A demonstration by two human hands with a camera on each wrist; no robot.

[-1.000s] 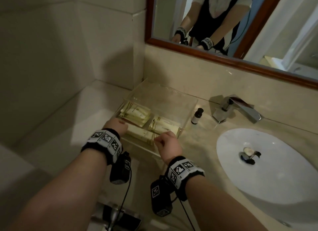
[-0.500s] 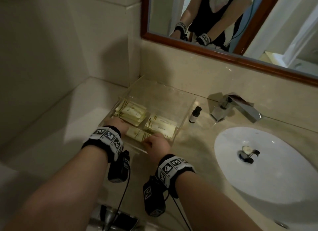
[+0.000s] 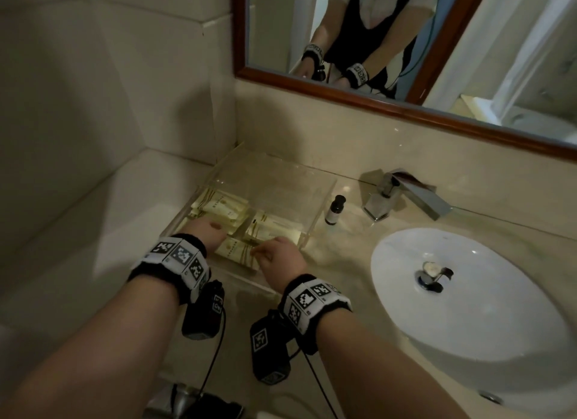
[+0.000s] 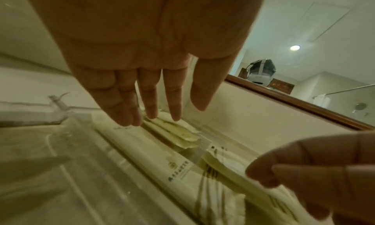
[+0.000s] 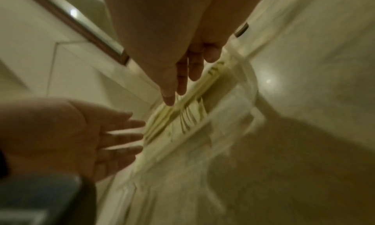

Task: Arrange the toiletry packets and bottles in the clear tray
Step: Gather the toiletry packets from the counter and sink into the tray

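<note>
Clear tray (image 3: 315,206) in counter corner, cream packets (image 3: 223,204) lying inside. Left hand (image 3: 206,234) over tray's near-left part, fingers (image 4: 150,100) straight and spread, holding nothing. Right hand (image 3: 281,257) fingers extended, tips resting on front packet (image 3: 237,251). Small dark bottle (image 3: 333,210) upright just outside tray's right wall

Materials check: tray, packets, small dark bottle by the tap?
Tray: looks like clear acrylic, glossy; the contents show through its walls. Packets: cream paper or matte film, creased, with printed stripes; unclear which. Small bottle: dark glass or plastic with a black cap, can't tell which.
</note>
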